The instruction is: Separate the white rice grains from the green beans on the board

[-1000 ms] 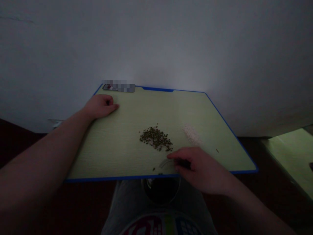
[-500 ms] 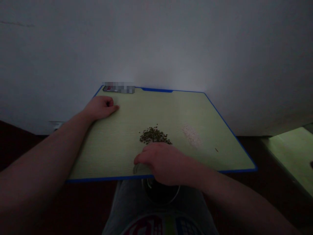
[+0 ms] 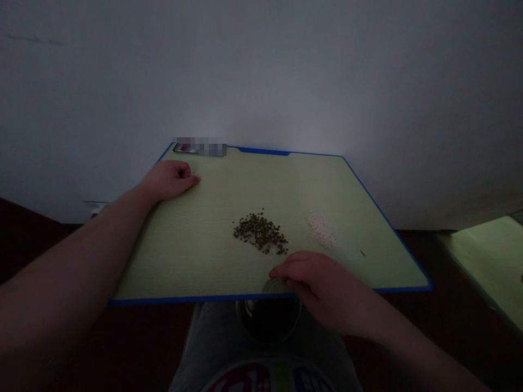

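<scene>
Right hand (image 3: 321,291) fingers curled over the glass jar (image 3: 269,321) rim, grip unclear | jar sat at the cutting board (image 3: 196,256) near edge, rigid, fragile, best held by rim | left hand (image 3: 171,181) lay loosely curled, empty, on board

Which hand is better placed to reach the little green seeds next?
Probably the right hand: it is curled at the rim of a glass, just below the green seed pile. The left hand rests farther away, near the far edge of the board.

Dim light throughout, the wall (image 3: 261,71) palely brightened just above the far edge of the cutting board (image 3: 196,256), corners sunk in shadow, edges bowed by wide-angle distortion, a pixelated patch (image 3: 208,147) blurred at the far edge
</scene>
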Tool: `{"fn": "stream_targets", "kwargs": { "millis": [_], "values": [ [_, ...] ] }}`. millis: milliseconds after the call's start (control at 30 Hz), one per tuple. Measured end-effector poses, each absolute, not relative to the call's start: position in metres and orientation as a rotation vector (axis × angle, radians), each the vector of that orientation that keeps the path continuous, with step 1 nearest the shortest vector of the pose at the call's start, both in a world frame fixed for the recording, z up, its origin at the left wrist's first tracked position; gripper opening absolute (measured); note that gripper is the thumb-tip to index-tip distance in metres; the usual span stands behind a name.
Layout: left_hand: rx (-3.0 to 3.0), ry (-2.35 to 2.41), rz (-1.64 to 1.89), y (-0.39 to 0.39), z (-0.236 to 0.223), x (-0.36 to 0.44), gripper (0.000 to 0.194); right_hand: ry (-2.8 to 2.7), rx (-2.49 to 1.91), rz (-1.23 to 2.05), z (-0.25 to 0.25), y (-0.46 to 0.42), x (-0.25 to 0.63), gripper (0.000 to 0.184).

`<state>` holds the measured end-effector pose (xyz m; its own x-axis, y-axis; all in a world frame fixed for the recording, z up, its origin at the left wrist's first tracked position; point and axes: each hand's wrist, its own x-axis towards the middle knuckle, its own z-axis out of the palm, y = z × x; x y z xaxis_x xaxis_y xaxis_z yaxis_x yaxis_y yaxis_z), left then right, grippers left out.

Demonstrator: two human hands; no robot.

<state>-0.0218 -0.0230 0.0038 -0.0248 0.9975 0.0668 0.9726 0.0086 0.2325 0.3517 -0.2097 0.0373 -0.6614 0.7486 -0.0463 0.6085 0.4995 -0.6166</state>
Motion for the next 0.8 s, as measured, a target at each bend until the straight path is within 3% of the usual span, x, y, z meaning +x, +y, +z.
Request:
{"fn": "stream_targets", "kwargs": {
  "millis": [167,333,533,800],
  "values": [
    [2.105,2.144,0.337,-0.022,0.003,-0.022,0.033,-2.527,-0.976,0.758,0.036,-0.222,0.362,0.048],
    [2.076,2.120,0.371,-0.025,0.005,-0.020,0.032,-2.471,-0.799,0.357,0.023,-0.242,0.371,0.039],
    [2.112,2.053,0.397,-0.028,0.009,-0.020,0.032,-2.259,-0.999,-0.108,0.001,-0.250,0.396,0.037],
    [2.109,2.069,0.397,-0.024,0.006,-0.023,0.033,-2.306,-1.012,-0.106,-0.005,-0.219,0.405,0.034]
  ]
}}
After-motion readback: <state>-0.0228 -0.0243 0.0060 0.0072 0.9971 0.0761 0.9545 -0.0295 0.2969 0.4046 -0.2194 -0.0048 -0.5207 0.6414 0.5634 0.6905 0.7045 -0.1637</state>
